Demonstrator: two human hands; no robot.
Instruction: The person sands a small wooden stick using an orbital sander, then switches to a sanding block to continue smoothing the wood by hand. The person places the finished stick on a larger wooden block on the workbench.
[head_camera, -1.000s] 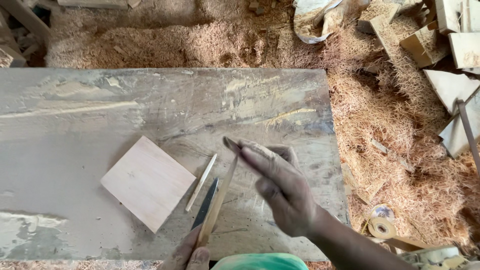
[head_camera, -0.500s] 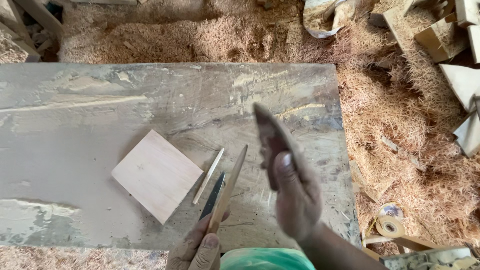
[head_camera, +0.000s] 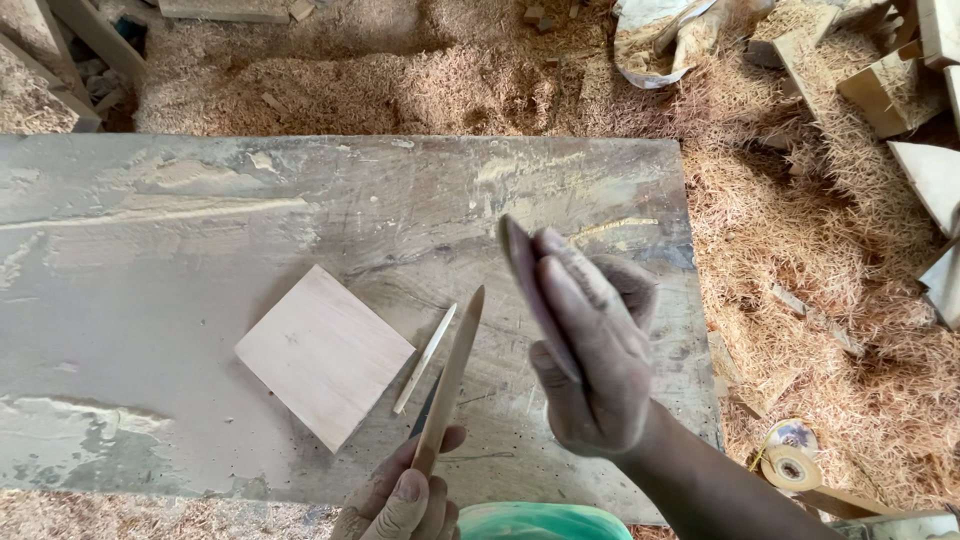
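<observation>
We're at the worn grey bench, shavings all over the floor around it. Our left hand sits at the bottom edge, fingers curled around the butt of a thin wooden slat — thumb on top, so the slat angles up and away over the board with its tip free to be worked. The grip is low on the piece, which leaves nearly the whole length exposed. Something dark shows just beside the slat under the hand; we can't tell what it is.

Our right hand is raised edge-on above the bench, fingers straight and pressed together, holding nothing, not touching the slat — just to its right.

The slat: pale, narrow, flat, tapering to a rounded point, clean-cut faces.

A slimmer sliver lies flat on the bench just left of it, next to a square pale wood panel turned diamond-wise — both within easy reach of the left hand.
</observation>
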